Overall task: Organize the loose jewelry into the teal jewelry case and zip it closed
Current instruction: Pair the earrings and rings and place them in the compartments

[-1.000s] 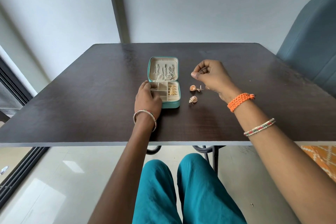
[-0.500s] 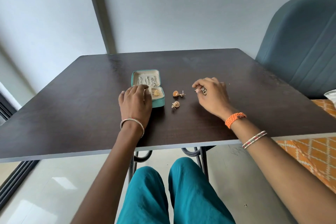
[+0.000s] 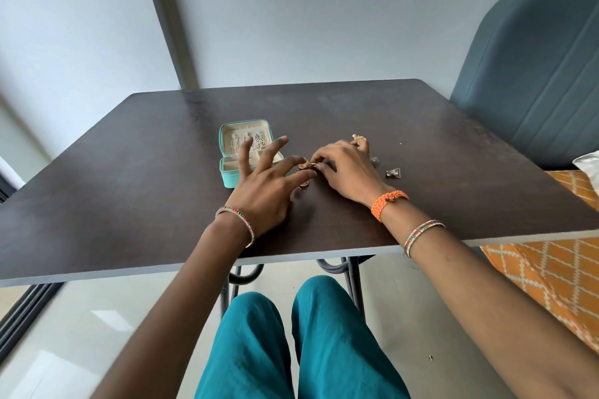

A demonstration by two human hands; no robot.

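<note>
left hand [image 3: 259, 191]: fingers spread, touching gold earring [image 3: 306, 166] | right hand [image 3: 346, 172]: pinches same earring | teal case [image 3: 231, 178]: lid open, just left

- Left hand [image 3: 264, 186] raised over the table, fingers spread and nearly straight, thumb and forefinger reaching toward the right hand.
- Right hand [image 3: 345, 168] low, palm down, fingers curled, thumb and fingertips pinching a small gold earring [image 3: 308, 166].
- Both forearms extended forward, converging.
</note>
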